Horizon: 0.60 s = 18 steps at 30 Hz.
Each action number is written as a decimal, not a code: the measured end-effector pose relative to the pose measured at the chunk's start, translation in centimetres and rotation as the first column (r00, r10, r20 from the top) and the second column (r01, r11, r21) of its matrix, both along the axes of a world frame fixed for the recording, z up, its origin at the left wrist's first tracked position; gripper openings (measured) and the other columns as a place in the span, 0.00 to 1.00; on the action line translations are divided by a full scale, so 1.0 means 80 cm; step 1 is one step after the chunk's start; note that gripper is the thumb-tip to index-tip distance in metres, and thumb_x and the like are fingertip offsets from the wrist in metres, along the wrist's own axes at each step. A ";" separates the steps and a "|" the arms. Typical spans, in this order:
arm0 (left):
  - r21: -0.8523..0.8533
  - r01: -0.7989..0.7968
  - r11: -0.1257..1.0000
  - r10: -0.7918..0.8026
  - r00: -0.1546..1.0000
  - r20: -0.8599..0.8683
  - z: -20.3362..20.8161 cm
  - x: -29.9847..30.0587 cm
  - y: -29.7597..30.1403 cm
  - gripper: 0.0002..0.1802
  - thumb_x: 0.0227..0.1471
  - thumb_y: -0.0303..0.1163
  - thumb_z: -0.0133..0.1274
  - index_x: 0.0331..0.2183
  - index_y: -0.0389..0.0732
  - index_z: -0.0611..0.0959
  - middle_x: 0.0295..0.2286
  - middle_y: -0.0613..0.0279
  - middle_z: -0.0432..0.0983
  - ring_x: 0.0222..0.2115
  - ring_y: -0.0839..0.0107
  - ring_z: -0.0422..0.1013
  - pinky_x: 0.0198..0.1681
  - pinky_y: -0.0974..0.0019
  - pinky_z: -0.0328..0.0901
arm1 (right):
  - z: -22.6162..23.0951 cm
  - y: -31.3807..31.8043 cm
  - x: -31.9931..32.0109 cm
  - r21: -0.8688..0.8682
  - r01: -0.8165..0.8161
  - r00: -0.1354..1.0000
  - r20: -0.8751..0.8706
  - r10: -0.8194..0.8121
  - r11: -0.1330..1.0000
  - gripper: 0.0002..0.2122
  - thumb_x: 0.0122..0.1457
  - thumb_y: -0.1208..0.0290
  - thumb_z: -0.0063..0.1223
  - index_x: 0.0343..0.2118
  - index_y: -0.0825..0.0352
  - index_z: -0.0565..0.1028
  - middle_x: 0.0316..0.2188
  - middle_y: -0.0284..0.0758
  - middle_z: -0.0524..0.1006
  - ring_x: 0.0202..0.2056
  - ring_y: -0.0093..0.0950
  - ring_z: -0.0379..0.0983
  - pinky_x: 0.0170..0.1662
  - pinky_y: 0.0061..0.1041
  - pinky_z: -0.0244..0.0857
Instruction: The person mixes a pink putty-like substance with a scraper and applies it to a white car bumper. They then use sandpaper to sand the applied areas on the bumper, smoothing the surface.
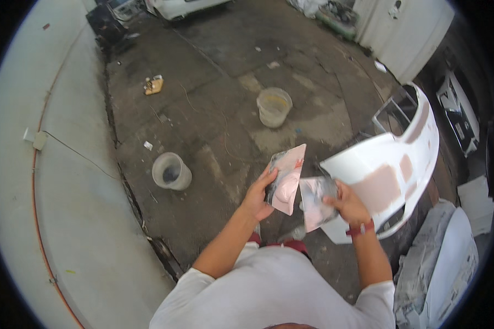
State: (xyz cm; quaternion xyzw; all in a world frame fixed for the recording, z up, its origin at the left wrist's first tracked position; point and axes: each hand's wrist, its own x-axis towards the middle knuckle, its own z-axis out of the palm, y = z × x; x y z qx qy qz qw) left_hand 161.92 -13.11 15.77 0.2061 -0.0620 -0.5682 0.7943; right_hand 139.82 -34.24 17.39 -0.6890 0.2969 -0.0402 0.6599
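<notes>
I read the left hand (259, 196) as closed: its fingers (269, 176) wrap the left edge of a flat mixing board (288, 178) coated with pale pink filler. The board is held tilted, its upper corner pointing away from me, above the floor and in front of my chest.

The right hand (350, 204) is also closed. Its fingers (330, 200) pinch a flat spreader (314, 203), smeared pink and grey, by its right edge. The spreader sits just beside the board's lower right edge; I cannot tell whether the two touch. A red band (360, 228) circles the right wrist.

Immediately right of the spreader and partly behind the right hand stands a white car bumper (389, 164) with pinkish filler patches on its face. It lies close to the right hand.

Further out on the stained concrete floor (214, 131):
- a pale bucket (171, 171), left of the left hand, well apart;
- a second bucket (274, 106) with yellowish content, beyond the board;
- a small yellowish object (154, 85) farther left, too small to identify;
- a thin cord (203, 109) trailing across the floor between the buckets.

A light wall (49, 181) runs along the left, carrying a red cable (34, 181). Crumpled paper-covered parts (439, 263) lie at the lower right.
</notes>
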 end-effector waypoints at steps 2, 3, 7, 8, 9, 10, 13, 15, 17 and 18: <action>0.056 -0.099 0.994 0.095 0.993 0.072 0.008 0.005 -0.001 0.32 0.71 0.39 0.49 0.70 0.46 0.61 0.60 0.61 0.71 0.58 0.67 0.71 0.61 0.59 0.68 | 0.053 0.018 0.016 -0.164 -0.052 0.999 -0.012 0.051 0.985 0.24 0.59 0.75 0.65 0.57 0.68 0.67 0.45 0.30 0.74 0.45 0.22 0.70 0.54 0.25 0.66; 0.188 -0.110 0.976 0.082 0.985 0.150 0.013 0.000 0.004 0.32 0.73 0.42 0.46 0.70 0.43 0.60 0.61 0.58 0.70 0.59 0.68 0.69 0.63 0.60 0.64 | 0.067 0.022 0.019 -0.172 -0.023 0.998 0.056 0.033 0.985 0.21 0.60 0.76 0.63 0.54 0.67 0.69 0.46 0.31 0.73 0.46 0.22 0.69 0.54 0.25 0.64; 0.235 -0.214 0.948 -0.024 0.690 0.724 0.014 -0.035 -0.002 0.32 0.73 0.44 0.44 0.68 0.36 0.62 0.59 0.51 0.70 0.58 0.66 0.66 0.64 0.64 0.58 | 0.120 0.074 0.057 -0.918 -0.049 0.997 -0.023 0.070 0.392 0.23 0.56 0.83 0.53 0.55 0.59 0.77 0.55 0.39 0.74 0.60 0.39 0.68 0.66 0.45 0.56; 0.242 -0.327 0.914 0.045 0.671 0.740 0.010 -0.042 -0.002 0.32 0.73 0.44 0.44 0.67 0.34 0.63 0.59 0.49 0.70 0.58 0.66 0.66 0.64 0.64 0.58 | 0.124 0.085 0.061 -0.993 -0.117 0.992 -0.116 0.057 0.013 0.25 0.54 0.84 0.53 0.55 0.57 0.79 0.57 0.40 0.74 0.63 0.43 0.67 0.69 0.51 0.53; 0.237 -0.425 0.874 0.112 0.649 0.752 0.002 -0.050 -0.008 0.32 0.73 0.44 0.44 0.67 0.33 0.64 0.59 0.48 0.71 0.58 0.65 0.67 0.64 0.64 0.58 | 0.115 0.096 0.059 -0.990 -0.133 0.983 -0.125 0.131 0.051 0.26 0.54 0.83 0.52 0.57 0.55 0.78 0.58 0.40 0.74 0.65 0.46 0.64 0.69 0.57 0.49; 0.230 -0.519 0.823 0.178 0.621 0.763 -0.003 -0.058 -0.014 0.32 0.73 0.44 0.44 0.66 0.32 0.64 0.58 0.47 0.71 0.58 0.64 0.67 0.64 0.64 0.59 | 0.093 0.108 0.052 -0.984 -0.153 0.970 -0.132 0.206 0.088 0.28 0.54 0.83 0.52 0.58 0.52 0.78 0.59 0.40 0.74 0.66 0.48 0.62 0.69 0.63 0.45; 0.289 -0.652 0.701 0.133 0.517 0.845 0.023 -0.081 -0.007 0.33 0.72 0.44 0.44 0.66 0.28 0.65 0.59 0.41 0.70 0.58 0.57 0.69 0.63 0.61 0.60 | 0.077 0.109 0.007 -0.967 -0.235 0.908 -0.181 0.379 0.102 0.27 0.55 0.81 0.53 0.58 0.50 0.79 0.60 0.40 0.73 0.67 0.49 0.61 0.68 0.71 0.42; 0.249 -0.800 0.545 0.343 0.484 0.805 -0.046 -0.099 -0.023 0.25 0.71 0.37 0.47 0.63 0.34 0.69 0.54 0.51 0.75 0.51 0.66 0.72 0.57 0.62 0.66 | 0.088 0.098 -0.021 -0.950 -0.309 0.856 -0.263 0.446 0.033 0.26 0.56 0.80 0.53 0.58 0.50 0.79 0.60 0.40 0.73 0.67 0.50 0.61 0.68 0.72 0.41; 0.239 -0.788 0.567 0.636 0.604 0.480 -0.042 -0.128 -0.037 0.24 0.71 0.35 0.47 0.63 0.36 0.69 0.54 0.52 0.75 0.52 0.64 0.73 0.57 0.60 0.68 | 0.109 0.081 -0.059 -0.927 -0.375 0.848 -0.347 0.401 -0.012 0.26 0.56 0.79 0.53 0.58 0.50 0.79 0.60 0.40 0.73 0.68 0.50 0.60 0.68 0.73 0.40; 0.227 -0.783 0.579 0.732 0.622 0.279 -0.038 -0.141 -0.044 0.24 0.71 0.34 0.47 0.63 0.36 0.69 0.53 0.52 0.75 0.52 0.63 0.74 0.57 0.59 0.69 | 0.120 0.073 -0.078 -0.914 -0.404 0.842 -0.385 0.377 -0.031 0.25 0.56 0.79 0.54 0.58 0.50 0.79 0.61 0.40 0.73 0.68 0.50 0.60 0.68 0.74 0.39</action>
